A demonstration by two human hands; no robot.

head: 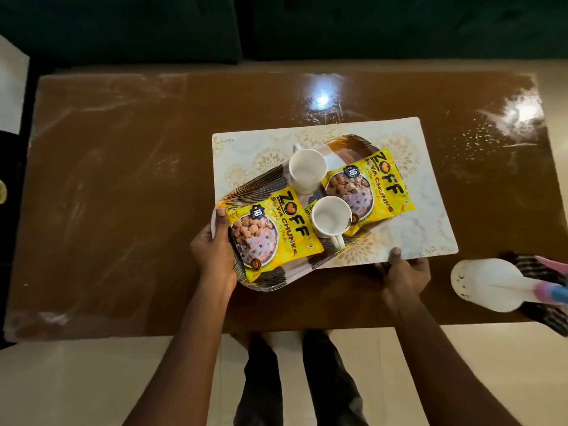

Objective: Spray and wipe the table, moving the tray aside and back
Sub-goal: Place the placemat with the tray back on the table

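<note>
Tray lies askew over mat, centre-right of table, its near-left end overhanging the mat. Left hand grips tray's near-left rim, thumb on top. Right hand pinches mat's near edge. Tray carries cups and packets. Bottle on cloth, near right.

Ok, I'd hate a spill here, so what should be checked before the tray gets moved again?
1. Grip of left hand on tray end: ok.
2. Grip of right hand on tray: not ok, it pinches the mat edge instead.
3. Is far cup upright, and near cup: ok, both look empty.
4. Are near packet and far packet lying on tray: ok.
5. Are bottle and cloth apart from tray: ok.
6. Is tray lifted off mat: cannot tell.
</note>
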